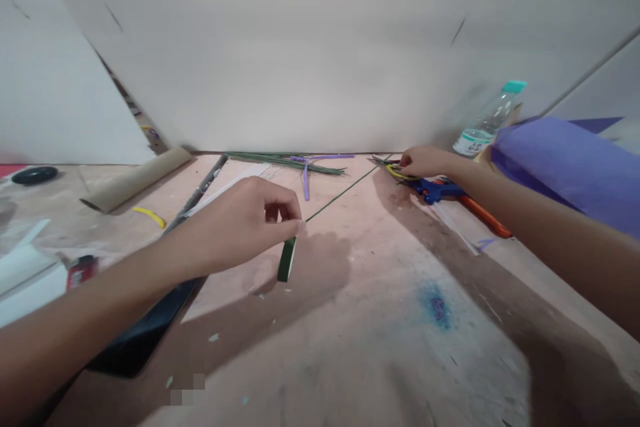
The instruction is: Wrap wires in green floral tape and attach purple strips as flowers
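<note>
Green thin strand (340,196), likely light, bendy, best pinched near ends, slants above pale worktop (380,240); our left fingers (279,233) pinch it beside flat dark-green band (287,260); right fingers' (406,159) hold, we cannot tell.

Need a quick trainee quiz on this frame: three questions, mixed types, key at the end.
1. What hangs from the fingertips of the left hand?
A) a purple sheet
B) a green strip
C) a black oval object

2. True or false: the clear bottle is nearer the right hand than the left hand.

3. Fill in the colour: the short curved strip lying near the cardboard tube is ____.

Key: 1. B; 2. true; 3. yellow.
</note>
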### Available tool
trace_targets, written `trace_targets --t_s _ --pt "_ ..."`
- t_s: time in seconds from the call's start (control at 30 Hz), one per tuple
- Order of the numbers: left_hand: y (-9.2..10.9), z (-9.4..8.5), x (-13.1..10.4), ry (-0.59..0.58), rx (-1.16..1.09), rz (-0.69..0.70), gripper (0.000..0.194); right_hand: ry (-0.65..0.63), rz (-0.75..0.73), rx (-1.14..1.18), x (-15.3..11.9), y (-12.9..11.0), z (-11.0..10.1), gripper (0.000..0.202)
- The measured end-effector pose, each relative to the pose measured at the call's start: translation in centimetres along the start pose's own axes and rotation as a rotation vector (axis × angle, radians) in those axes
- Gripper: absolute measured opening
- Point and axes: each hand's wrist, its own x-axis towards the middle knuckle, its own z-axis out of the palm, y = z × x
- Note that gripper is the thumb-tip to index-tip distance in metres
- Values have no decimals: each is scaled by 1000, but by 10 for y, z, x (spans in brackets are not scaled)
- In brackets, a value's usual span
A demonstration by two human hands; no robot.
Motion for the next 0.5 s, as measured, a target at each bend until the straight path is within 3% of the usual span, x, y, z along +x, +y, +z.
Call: trace_targets --t_s 0.13,0.3,0.5 --pt "-6 3 6 -49 -63 15 20 5 14 6 12 0 5 36" --pt "-8 7 10 -64 -62 -4 19 247 58 -8 -1 6 2 39" --pt "-9 9 11 -76 -48 -8 21 506 143 91 -20 16 -23 38"
